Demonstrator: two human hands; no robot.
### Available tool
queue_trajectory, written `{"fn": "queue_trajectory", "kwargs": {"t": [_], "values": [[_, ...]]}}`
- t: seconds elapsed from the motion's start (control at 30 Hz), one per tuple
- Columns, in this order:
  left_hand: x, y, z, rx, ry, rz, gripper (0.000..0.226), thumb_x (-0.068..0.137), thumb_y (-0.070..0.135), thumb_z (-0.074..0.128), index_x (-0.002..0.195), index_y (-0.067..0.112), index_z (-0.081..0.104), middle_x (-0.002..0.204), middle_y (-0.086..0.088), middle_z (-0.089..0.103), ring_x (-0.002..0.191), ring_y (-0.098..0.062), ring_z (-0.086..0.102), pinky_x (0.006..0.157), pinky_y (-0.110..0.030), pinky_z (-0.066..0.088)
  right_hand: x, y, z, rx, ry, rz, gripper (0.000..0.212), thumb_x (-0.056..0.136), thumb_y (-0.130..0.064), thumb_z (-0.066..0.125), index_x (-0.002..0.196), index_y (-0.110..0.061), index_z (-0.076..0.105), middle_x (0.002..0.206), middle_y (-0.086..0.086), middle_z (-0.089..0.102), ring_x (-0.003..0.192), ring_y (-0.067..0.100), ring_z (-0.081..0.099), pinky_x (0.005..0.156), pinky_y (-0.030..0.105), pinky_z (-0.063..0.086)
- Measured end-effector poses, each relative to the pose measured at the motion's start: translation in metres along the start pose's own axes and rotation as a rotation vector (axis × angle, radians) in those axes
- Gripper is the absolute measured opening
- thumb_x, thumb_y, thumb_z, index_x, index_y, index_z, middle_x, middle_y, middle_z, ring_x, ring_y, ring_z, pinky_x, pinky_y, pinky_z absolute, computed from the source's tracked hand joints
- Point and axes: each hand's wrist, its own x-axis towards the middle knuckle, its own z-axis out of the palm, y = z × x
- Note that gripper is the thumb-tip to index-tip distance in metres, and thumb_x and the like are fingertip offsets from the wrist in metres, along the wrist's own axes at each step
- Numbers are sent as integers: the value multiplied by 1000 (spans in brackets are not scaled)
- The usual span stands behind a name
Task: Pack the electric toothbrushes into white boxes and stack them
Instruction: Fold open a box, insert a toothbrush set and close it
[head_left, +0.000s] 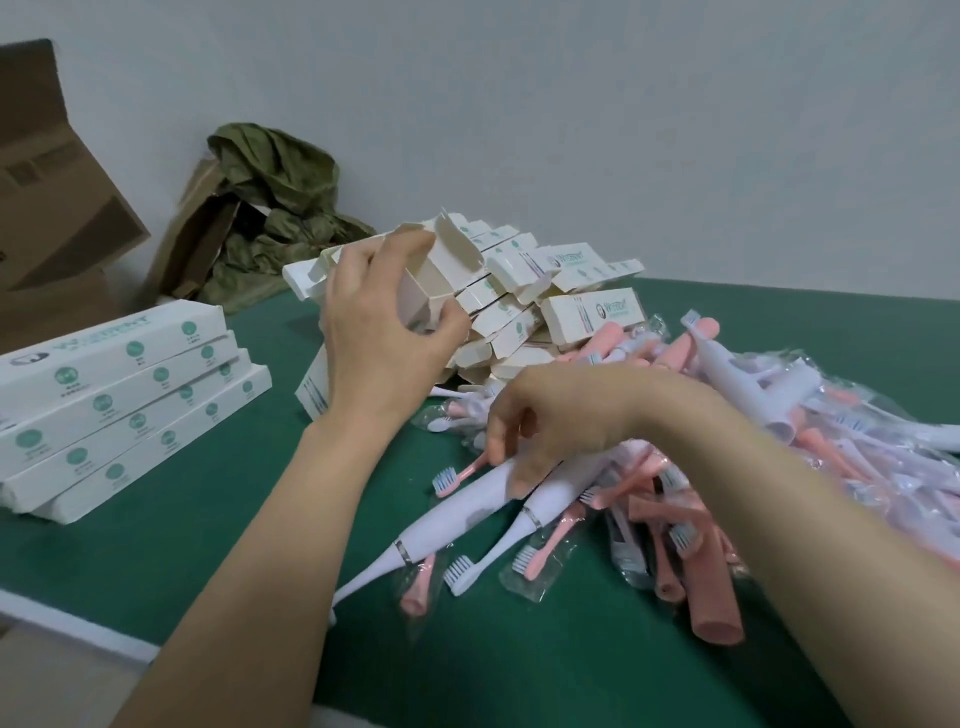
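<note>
Left grip is clenched round the open end of a white box. Its thumb is on the near wall, its fingers are over the top, and the flaps stand up. It holds the box against the heap of empty boxes at the back of the worktop. Right grip reaches down to a white toothbrush lying at the near edge of the toothbrush pile. The thumb is on the handle and the fingertips are beside a pink brush head — whether it has closed on the handle I cannot tell.

The box looks like thin card: light and easy to crush. It is probably best held by its edges near the mouth, squeezed only enough to keep the opening square.

The toothbrush appears to be rigid, smooth plastic, so it is likely slick. The thick middle of the handle is the sound place to take it, not the slim shaft at the tip. The film-wrapped heads around it look slippery and may drag along when it is lifted.

Packed boxes sit stacked at the left, slightly fanned — glossy card of that kind could slide if set down carelessly.
</note>
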Motion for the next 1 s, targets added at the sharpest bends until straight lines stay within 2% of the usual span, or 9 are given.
{"fn": "queue_trajectory", "kwargs": {"t": [0.13,0.27,0.37,0.47,0.53,0.63,0.77,0.87,1.0], "values": [[-3,2,2,-8,-61,5,47,74,24,60,121,18,60,112,2,45,112,-22,46,100,-37,38,8,-1,8,-106,-18,26,23,74,-29,78,94,-30,67,82,-21,56,75,-2,49,65,17,39],[-4,1,2,2,-46,9,45,76,18,65,120,17,60,112,3,45,112,-21,45,99,-32,35,1,2,-1,-91,70,-29,18,75,-31,76,87,-28,63,81,-12,62,69,3,52,62,17,40],[-6,-2,2,-7,29,-10,45,76,18,65,121,17,59,112,5,42,110,-16,43,100,-35,36,-16,15,-18,263,315,-60,18,73,-28,79,85,-22,68,79,1,68,64,4,57,60,17,44],[-6,-6,4,25,102,-18,45,76,22,65,121,17,58,111,6,39,107,-11,37,99,-38,36,-26,29,-29,735,569,-116,12,76,-17,77,85,-12,71,79,2,73,75,9,68,69,16,52],[-6,-9,5,121,116,1,45,74,24,64,118,18,59,110,4,44,107,-16,39,96,-37,32,-26,33,-35,1027,788,-136,8,79,-7,72,86,-7,69,79,6,73,80,16,71,73,19,55],[-4,-14,9,302,48,20,46,73,24,67,118,21,60,113,-3,51,108,-23,41,93,-37,29,-30,36,-46,1292,1154,-122,20,80,0,70,99,-4,62,78,9,71,78,19,72,76,24,57],[-3,-16,14,366,-39,-7,47,73,30,63,119,25,57,114,0,52,108,-21,41,90,-34,27,-35,32,-52,1246,1436,-186,20,84,0,67,101,-7,60,63,-6,71,77,12,71,73,20,56],[-5,-15,18,455,-84,-1,48,73,31,64,120,26,57,115,-2,53,108,-23,42,90,-38,29,-34,25,-50,1231,1458,-228,13,86,-1,65,94,-10,61,62,-10,70,78,11,71,74,20,55],[-8,-15,19,433,-85,27,50,72,32,64,121,26,56,114,0,54,104,-20,42,83,-30,24,-26,17,-43,1137,1429,-182,14,85,-3,66,96,-10,63,67,-4,70,79,14,71,75,21,55]]}}
